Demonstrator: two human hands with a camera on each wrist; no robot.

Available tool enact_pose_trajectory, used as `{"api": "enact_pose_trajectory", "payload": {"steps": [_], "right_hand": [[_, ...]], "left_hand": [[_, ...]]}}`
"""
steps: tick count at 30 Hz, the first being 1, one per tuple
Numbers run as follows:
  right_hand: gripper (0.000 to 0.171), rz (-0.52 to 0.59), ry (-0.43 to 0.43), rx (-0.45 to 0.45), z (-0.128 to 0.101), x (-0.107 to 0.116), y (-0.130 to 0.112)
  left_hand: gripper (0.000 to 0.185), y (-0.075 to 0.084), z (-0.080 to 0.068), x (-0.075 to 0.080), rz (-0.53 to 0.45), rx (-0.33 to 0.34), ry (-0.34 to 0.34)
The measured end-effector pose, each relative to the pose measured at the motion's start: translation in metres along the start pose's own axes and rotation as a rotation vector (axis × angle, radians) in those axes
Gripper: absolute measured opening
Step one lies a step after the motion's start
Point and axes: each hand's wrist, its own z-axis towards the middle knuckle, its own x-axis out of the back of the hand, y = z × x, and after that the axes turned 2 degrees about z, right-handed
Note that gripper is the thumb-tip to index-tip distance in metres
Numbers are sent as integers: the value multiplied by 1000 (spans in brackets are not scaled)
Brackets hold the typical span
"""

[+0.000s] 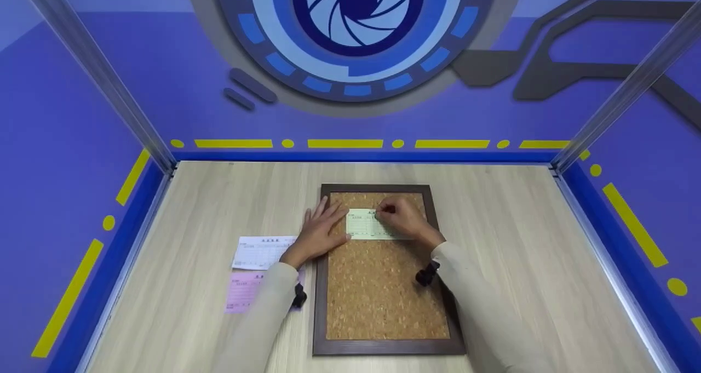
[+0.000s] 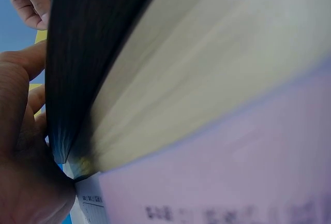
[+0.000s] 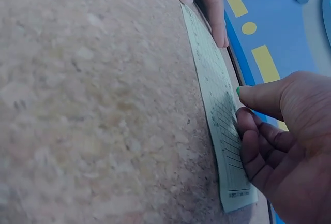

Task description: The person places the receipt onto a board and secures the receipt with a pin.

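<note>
A pale green printed slip lies across the upper part of a cork board with a dark brown frame. My left hand rests over the board's left frame, fingers spread, with thumb and fingertips at the slip's left edge. Above the slip's top edge my right hand pinches a small push pin; only a bit of its green head shows at the thumb tip in the right wrist view. The right hand's other fingers are curled close over the slip and cover part of its right half.
Left of the board lie a white printed slip and a pink one, the pink partly behind the left sleeve. The wood-grain table is bounded by blue panels at the back and sides.
</note>
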Motion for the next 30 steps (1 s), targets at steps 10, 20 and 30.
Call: {"api": "enact_pose_trajectory", "payload": {"steps": [10,20,30], "right_hand": [[5,45,47,-109,3,-3,3],[9,90,15,-188,14,0,-4],[13,50,-19,-201,15,1,-9]], "left_hand": [[75,4,0,1,21,-10,7],[76,-1,-2,1,-8,-6,21],[78,-6,1,-3,-37,-16,8]]}}
